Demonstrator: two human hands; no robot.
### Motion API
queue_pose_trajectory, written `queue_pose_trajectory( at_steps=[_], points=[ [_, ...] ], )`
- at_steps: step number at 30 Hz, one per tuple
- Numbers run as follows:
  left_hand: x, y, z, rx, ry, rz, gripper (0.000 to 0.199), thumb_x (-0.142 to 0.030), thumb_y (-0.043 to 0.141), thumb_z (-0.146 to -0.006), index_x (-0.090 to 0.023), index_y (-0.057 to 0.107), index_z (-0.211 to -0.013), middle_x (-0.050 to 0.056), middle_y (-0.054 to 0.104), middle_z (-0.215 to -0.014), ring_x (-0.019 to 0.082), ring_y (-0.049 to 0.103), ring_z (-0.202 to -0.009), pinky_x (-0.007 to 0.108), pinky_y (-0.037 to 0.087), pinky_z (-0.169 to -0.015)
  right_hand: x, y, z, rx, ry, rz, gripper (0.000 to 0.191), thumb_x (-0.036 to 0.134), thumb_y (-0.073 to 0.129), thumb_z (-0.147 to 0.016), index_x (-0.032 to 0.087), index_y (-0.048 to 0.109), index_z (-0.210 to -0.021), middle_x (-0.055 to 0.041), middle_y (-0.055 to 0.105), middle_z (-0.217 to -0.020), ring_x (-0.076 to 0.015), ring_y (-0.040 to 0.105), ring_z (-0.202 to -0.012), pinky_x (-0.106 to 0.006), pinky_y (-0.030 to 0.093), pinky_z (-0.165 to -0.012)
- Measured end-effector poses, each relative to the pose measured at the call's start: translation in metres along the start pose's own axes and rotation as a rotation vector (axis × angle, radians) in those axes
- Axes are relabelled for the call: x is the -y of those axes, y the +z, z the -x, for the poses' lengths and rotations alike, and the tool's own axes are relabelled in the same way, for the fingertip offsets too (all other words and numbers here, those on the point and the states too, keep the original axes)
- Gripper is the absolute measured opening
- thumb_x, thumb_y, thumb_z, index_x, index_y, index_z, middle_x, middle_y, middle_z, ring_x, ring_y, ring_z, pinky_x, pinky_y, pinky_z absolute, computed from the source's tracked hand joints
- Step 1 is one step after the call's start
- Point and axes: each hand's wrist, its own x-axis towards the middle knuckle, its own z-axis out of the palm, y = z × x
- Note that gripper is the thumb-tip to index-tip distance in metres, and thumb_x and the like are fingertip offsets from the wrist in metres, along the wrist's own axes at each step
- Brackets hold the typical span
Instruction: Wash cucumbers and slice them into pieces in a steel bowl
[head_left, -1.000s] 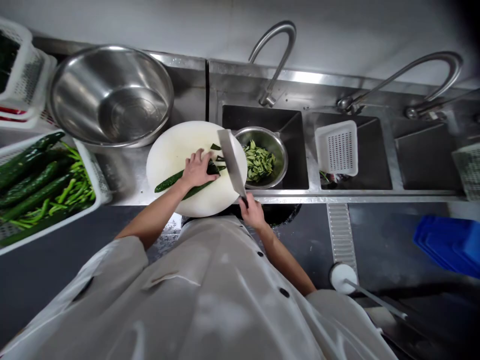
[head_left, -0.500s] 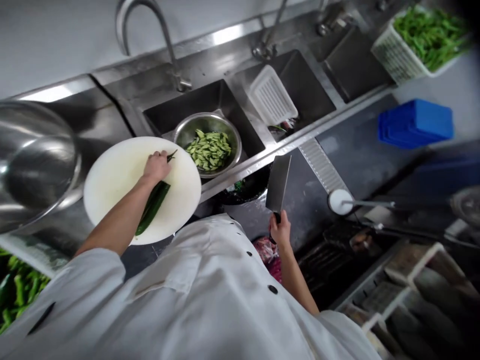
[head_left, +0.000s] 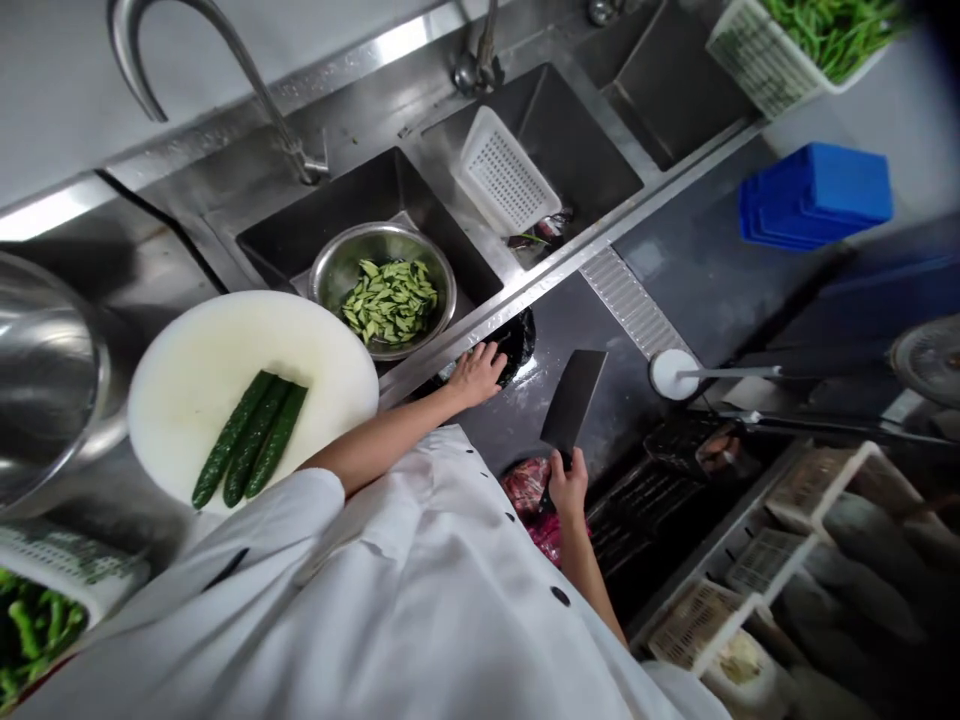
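My left hand (head_left: pixel 478 374) is over a black-lined bin (head_left: pixel 520 345) below the counter's front edge, fingers spread, nothing visible in it. My right hand (head_left: pixel 568 484) grips the handle of a cleaver (head_left: pixel 574 400), its blade pointing up and away over the floor. Three cucumbers (head_left: pixel 251 437) with cut upper ends lie side by side on the round white cutting board (head_left: pixel 172 370). Beside the board, a steel bowl (head_left: pixel 448 300) with sliced green pieces (head_left: pixel 391 300) stands in the left sink.
A white basket (head_left: pixel 510 175) leans in the middle sink (head_left: pixel 600 150). Blue bins (head_left: pixel 825 198) are at the right. A large steel basin (head_left: pixel 45 370) stands left of the board. Crates of green peppers are at lower left (head_left: pixel 75 560) and upper right (head_left: pixel 780 65).
My left hand has gone from the board to over the bin, and the dark stem bits it held are no longer visible. The cleaver has tilted rightward. The view has shifted.
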Motion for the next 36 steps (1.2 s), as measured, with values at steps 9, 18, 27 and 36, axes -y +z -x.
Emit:
queue_pose_trajectory(
  at_steps=[9, 18, 27, 36],
  points=[
    [0.101, -0.061, 0.221, -0.415, -0.635, -0.145, 0.049, -0.046, 0.066, -0.089, -0.022, 0.067, -0.131, 0.019, 0.058, -0.144, 0.044, 0.055, -0.129, 0.064, 0.046, -0.106, 0.074, 0.035, -0.063, 0.467, -0.099, -0.112, 0.051, 0.074, 0.061, -0.09, 0.028, 0.042, -0.086, 0.0082, 0.054, -0.056, -0.0139, 0.051, -0.042, -0.027, 0.041, -0.044],
    [0.152, -0.018, 0.43, -1.061, -1.011, 0.111, 0.086, -0.085, 0.042, -0.093, -0.019, 0.052, -0.147, 0.021, 0.055, -0.146, 0.04, 0.052, -0.139, 0.06, 0.04, -0.118, 0.212, 0.11, -0.069, 0.99, -0.553, 0.051, 0.04, 0.064, 0.059, -0.097, 0.027, 0.049, -0.085, 0.0073, 0.057, -0.052, -0.0138, 0.054, -0.043, -0.027, 0.045, -0.051],
    [0.167, 0.022, 0.362, -1.584, -0.73, 0.484, 0.073, -0.08, 0.034, -0.1, -0.026, 0.053, -0.145, 0.014, 0.058, -0.146, 0.031, 0.053, -0.143, 0.052, 0.037, -0.125, 0.235, 0.125, -0.03, 1.071, -0.566, 0.076, 0.035, 0.059, 0.058, -0.098, 0.028, 0.047, -0.087, 0.0084, 0.056, -0.051, -0.014, 0.052, -0.042, -0.028, 0.044, -0.05],
    [0.164, 0.014, 0.367, -1.432, -1.016, 0.313, 0.075, -0.071, 0.0, -0.104, -0.025, 0.039, -0.15, 0.015, 0.054, -0.144, 0.027, 0.055, -0.138, 0.046, 0.048, -0.115, 0.252, 0.119, 0.045, 1.107, -0.661, 0.256, 0.031, 0.059, 0.051, -0.099, 0.028, 0.048, -0.093, 0.0065, 0.057, -0.05, -0.0181, 0.057, -0.046, -0.029, 0.046, -0.055]
  ],
)
